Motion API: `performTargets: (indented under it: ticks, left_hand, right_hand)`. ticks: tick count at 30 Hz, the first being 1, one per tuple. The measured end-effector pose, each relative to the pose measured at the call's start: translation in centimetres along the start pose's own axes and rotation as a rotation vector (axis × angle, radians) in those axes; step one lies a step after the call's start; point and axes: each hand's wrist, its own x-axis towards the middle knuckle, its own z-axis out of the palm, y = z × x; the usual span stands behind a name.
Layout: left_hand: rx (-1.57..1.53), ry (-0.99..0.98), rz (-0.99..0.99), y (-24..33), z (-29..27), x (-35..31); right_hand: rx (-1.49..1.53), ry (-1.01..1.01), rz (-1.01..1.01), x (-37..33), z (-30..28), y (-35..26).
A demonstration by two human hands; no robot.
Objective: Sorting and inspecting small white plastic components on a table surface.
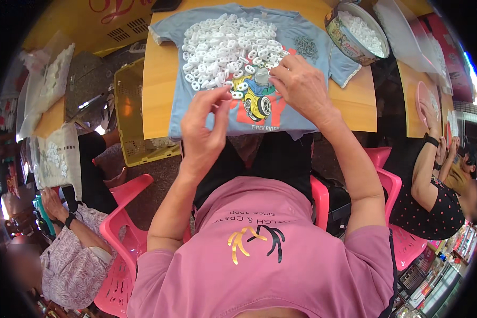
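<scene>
A heap of small white plastic pieces with two holes each [222,47] lies on a light blue T-shirt [196,114] spread over the table. My left hand [206,122] is at the near left edge of the heap, thumb and index finger bent toward each other in a pinch. What they hold, if anything, is too small to make out. My right hand [305,87] hovers over the shirt's printed picture [257,103], its fingertips pressed together beside the heap's right edge. Whatever sits between them is hidden. Beyond it lies a small pile of dark grey metal bits [305,49].
A round tin [331,32] full of white pieces stands at the table's far right. A yellow crate [124,116] is left of the wooden table [159,79]. Pink chairs [127,228] flank me. Co-workers sit on both sides, a hand [429,114] showing at right.
</scene>
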Motion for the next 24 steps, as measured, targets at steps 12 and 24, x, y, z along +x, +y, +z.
performTargets:
  ticks: [12, 24]
  left_hand:
    - [0.137, -0.104, 0.358, -1.0, 3.7, 1.7]
    - [0.037, -0.098, 0.39, -0.7, 4.1, 0.9]
  right_hand:
    - [1.256, -0.147, 0.674, -1.8, -1.2, -2.9]
    - [1.681, -0.21, 0.905, -4.0, -2.2, -4.1]
